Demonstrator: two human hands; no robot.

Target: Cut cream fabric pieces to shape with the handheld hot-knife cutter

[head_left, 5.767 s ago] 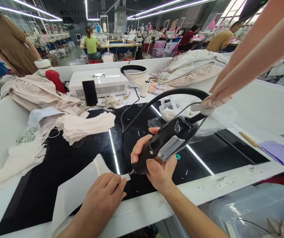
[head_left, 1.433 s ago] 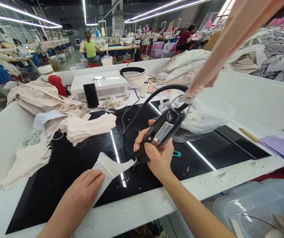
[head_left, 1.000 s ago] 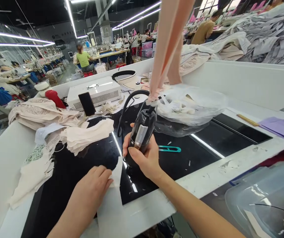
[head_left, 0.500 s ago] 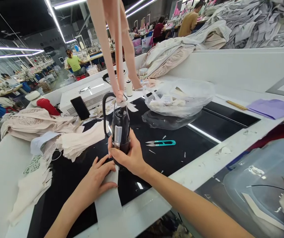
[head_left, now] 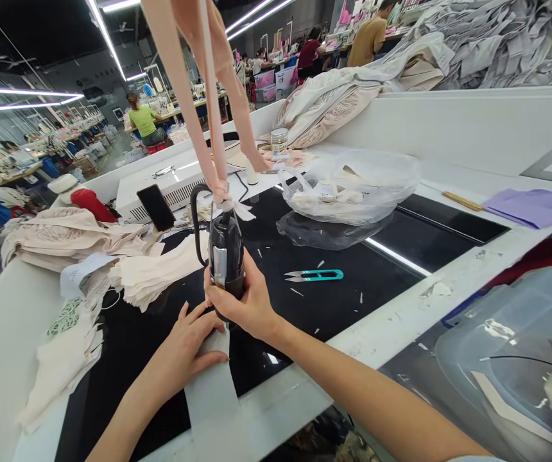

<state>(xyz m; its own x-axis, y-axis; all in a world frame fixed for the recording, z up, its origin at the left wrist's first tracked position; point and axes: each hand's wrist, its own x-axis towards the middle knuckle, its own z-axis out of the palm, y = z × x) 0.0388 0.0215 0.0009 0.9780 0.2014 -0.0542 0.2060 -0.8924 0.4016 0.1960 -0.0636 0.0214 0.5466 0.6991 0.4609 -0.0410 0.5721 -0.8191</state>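
My right hand [head_left: 244, 298] is closed around a black corded power tool [head_left: 226, 250] with a silver piece on its side. The tool stands almost upright, its lower end at the tip of a pale fabric strip [head_left: 213, 404]. Pink cloth bands [head_left: 217, 154] run up from the tool's top. Fingers spread, my left hand [head_left: 192, 343] lies flat on the strip and presses it to the black glossy tabletop [head_left: 266, 372]. What the tool's underside touches is hidden by my hands.
Turquoise thread snips [head_left: 315, 275] lie right of the tool. Behind them sits a clear plastic bag [head_left: 353, 192] of scraps. Stacked cream fabric pieces [head_left: 160, 273] and a phone [head_left: 155, 208] are at left. A translucent bin [head_left: 511, 333] stands at the right, beside the table edge.
The tool's top and the pink bands have shifted slightly left, with my right hand moving along. My left hand stays flat on the strip.
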